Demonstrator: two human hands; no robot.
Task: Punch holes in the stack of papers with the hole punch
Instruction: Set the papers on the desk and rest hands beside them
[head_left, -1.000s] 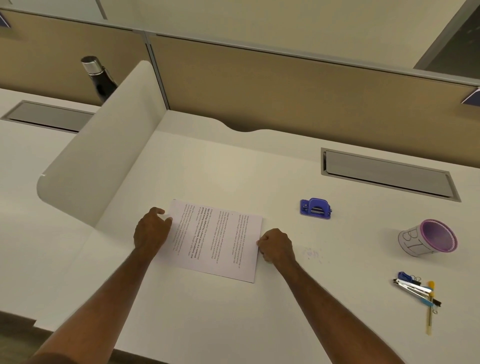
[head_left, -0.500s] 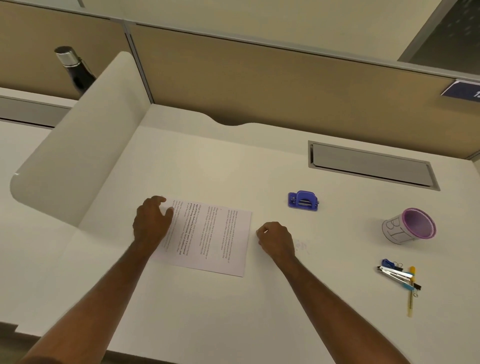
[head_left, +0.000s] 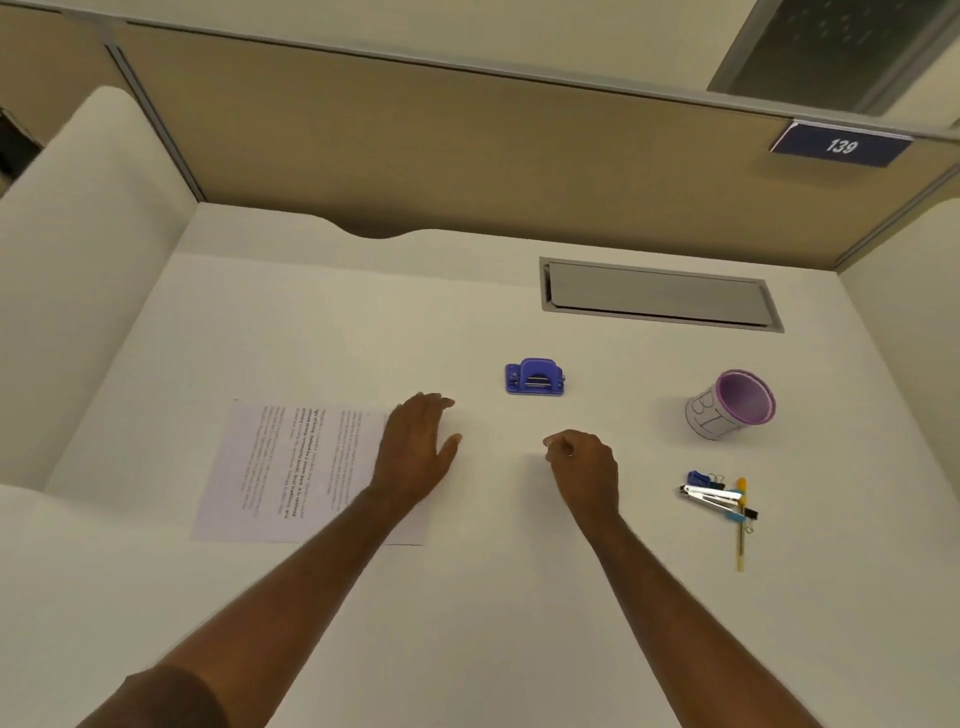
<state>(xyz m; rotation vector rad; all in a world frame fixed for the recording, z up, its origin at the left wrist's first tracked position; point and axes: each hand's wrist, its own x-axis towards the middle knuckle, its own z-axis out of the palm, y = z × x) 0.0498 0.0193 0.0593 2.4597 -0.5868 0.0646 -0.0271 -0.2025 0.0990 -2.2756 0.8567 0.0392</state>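
Blue hole punch (head_left: 534, 376) sits untouched on desk (head_left: 467, 597), just beyond both hands. Stack of papers (head_left: 296, 467) lies flat at left; our left hand (head_left: 418, 449) spread flat over its right edge. Right hand (head_left: 584, 467) loosely curled, empty, on desk. We judge: prep step, nothing punched yet. Next: right hand reaches fwd, grabs punch, brings it to paper edge.

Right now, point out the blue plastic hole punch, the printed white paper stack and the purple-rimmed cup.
blue plastic hole punch (head_left: 534, 377): head view, lever top.
printed white paper stack (head_left: 291, 467): head view, top sheet's middle.
purple-rimmed cup (head_left: 709, 418): head view, white side wall.
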